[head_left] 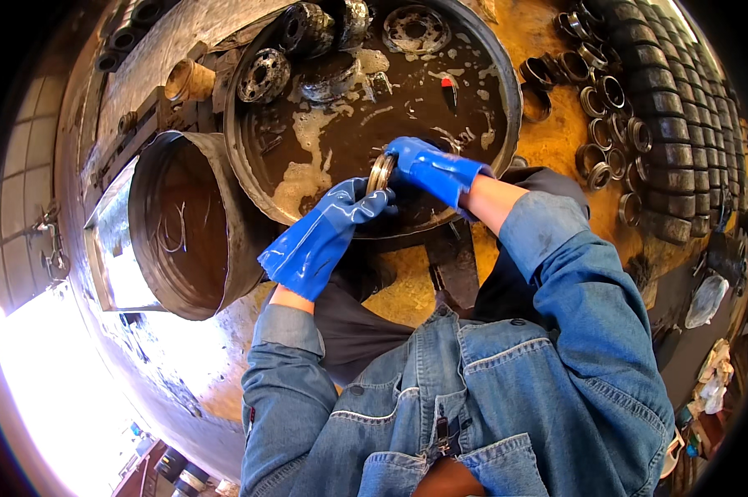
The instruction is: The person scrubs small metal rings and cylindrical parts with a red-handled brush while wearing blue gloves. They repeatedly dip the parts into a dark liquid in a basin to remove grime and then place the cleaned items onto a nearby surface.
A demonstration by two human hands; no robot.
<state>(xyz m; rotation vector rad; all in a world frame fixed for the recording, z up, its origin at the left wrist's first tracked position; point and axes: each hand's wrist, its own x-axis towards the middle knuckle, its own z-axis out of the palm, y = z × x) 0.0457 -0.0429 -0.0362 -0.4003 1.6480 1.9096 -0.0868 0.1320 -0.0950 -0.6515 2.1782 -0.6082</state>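
Note:
A grooved metal ring (380,175) is held upright over the near side of a round tub (513,99) of murky brown liquid with foam patches. My left hand (345,211), in a long blue rubber glove, grips the ring from below and left. On its far right side, my right hand (428,168), gloved the same way, is closed against the ring; its fingertips are partly hidden. Dirty wheel-shaped metal parts (264,75) sit in the tub's far left, with another holed disc (416,31) at the far edge. A dark slim object with a red tip (447,85) lies in the liquid.
Left of the tub stands a metal drum (245,224) holding brown liquid and a loop of wire. Several metal rings (599,132) lie on the stained floor at right, beside rows of stacked dark cylindrical parts (664,108). A rusty pot-shaped piece (190,80) stands at far left.

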